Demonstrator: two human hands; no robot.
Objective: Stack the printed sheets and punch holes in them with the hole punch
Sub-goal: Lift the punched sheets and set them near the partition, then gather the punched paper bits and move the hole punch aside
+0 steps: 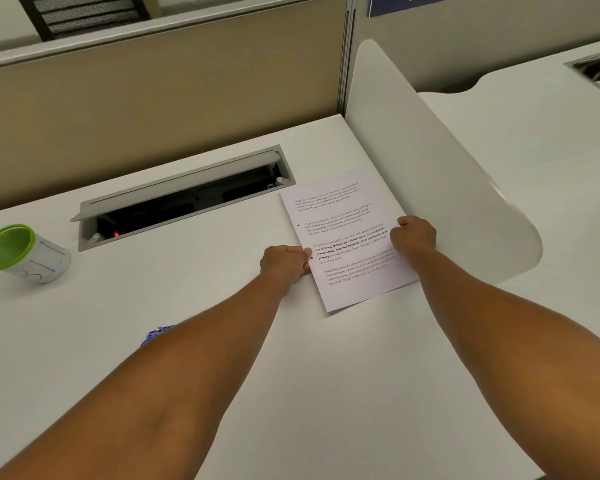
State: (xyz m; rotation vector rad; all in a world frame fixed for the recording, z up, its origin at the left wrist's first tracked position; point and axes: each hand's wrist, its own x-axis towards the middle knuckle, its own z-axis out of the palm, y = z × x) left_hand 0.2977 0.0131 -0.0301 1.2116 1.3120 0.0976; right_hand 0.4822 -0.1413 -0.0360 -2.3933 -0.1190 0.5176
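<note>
- Two hands on my printed sheets (343, 237), lying tilted on the white worktop (361, 375) beside the curved divider (430, 168).
- Left hand (284, 261) pinches their left edge, right hand (414, 237) fisted on the right edge.
- Hole punch (155, 335) peeks out under my left forearm; green-rimmed cup (18, 254) sits far left.

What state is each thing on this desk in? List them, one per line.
Printed sheets: flat on the desk, gripped at both side edges.
Left hand: closed on the sheets' left edge.
Right hand: closed on the right edge.
Cup: lying tilted on its side.
Cable hatch: lid open.
Purple object: mostly hidden behind the left arm.
</note>
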